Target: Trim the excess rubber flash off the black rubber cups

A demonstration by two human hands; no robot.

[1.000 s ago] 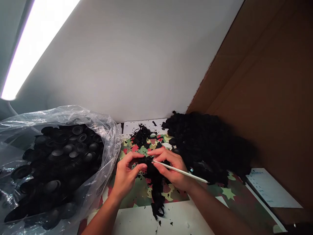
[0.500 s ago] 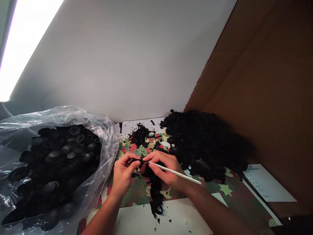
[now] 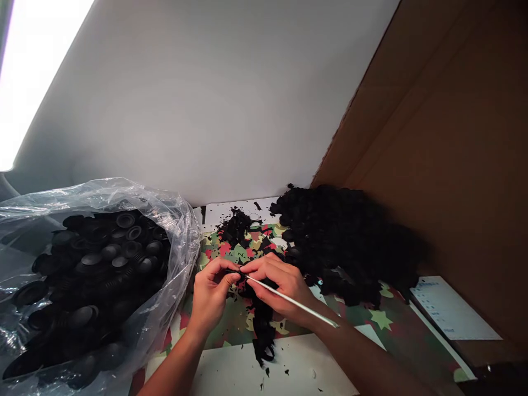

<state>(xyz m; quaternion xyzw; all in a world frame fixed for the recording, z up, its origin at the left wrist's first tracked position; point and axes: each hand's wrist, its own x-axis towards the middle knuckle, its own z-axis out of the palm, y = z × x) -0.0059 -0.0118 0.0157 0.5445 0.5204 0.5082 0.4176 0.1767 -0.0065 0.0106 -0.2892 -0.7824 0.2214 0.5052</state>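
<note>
Black and partly hidden by fingers, a small dark piece [image 3: 234,270] sits just below the centre of the frame, pinched between the thumb and fingers of the left hand [image 3: 209,294]. The right hand [image 3: 284,283] grips a slim white stick [image 3: 295,302], which slants toward the lower right, its upper end close to the small dark piece. Fingertips of both hands nearly meet there. Beneath them, a ragged black strip [image 3: 263,330] trails down over a camouflage-patterned cover [image 3: 231,324] onto a white sheet [image 3: 231,371]. At the left, a clear plastic bag [image 3: 187,220] holds round black parts [image 3: 111,253]. Loose black scraps [image 3: 235,226] lie above the hands; right of centre, a big black heap [image 3: 342,242] rests against brown cardboard [image 3: 445,165].
</note>
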